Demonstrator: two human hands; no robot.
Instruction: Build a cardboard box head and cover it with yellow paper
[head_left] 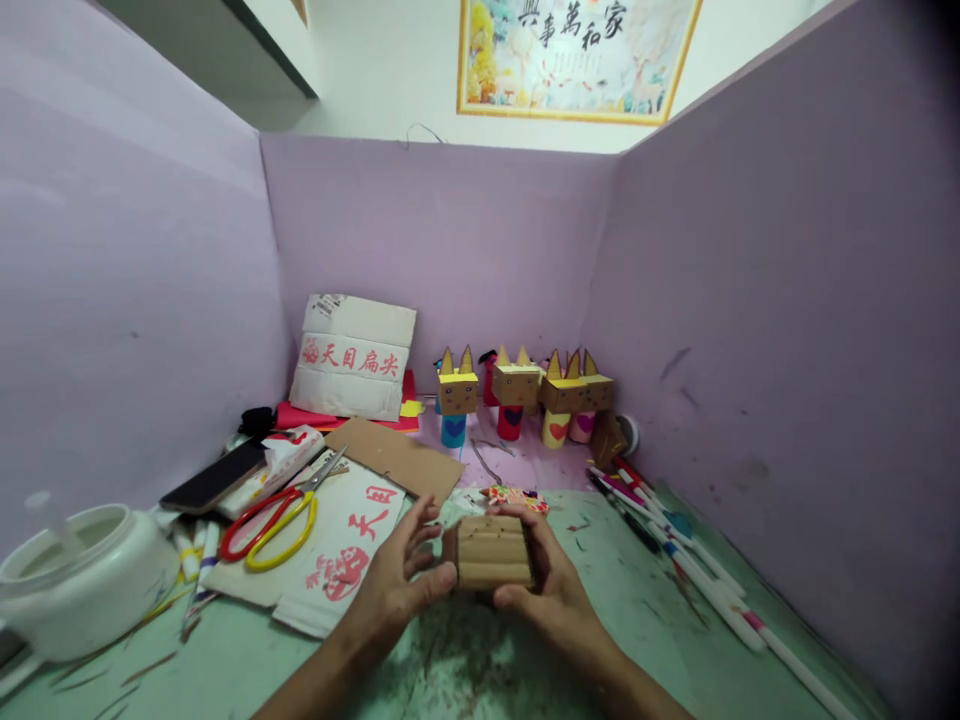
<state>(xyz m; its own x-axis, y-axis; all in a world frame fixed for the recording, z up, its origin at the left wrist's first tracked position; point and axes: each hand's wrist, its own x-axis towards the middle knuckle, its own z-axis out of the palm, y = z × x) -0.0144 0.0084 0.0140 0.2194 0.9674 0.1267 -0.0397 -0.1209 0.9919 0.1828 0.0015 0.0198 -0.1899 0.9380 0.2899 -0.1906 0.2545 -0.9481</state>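
A small brown cardboard box with a ridged top is between my hands, low over the table. My right hand grips its right side, thumb at the near edge and fingers along the far side. At the box's left side is my left hand, its fingers spread apart and its thumb tip at the box's left edge. Whether that thumb presses on the box I cannot tell. The underside of the box is hidden. Just beyond it lies a small patterned red-and-yellow piece.
Several cardboard-headed figures stand at the back. To the left are scissors, printed cardboard, a brown cardboard sheet, a black phone and a white pot. Pens lie along the right purple wall.
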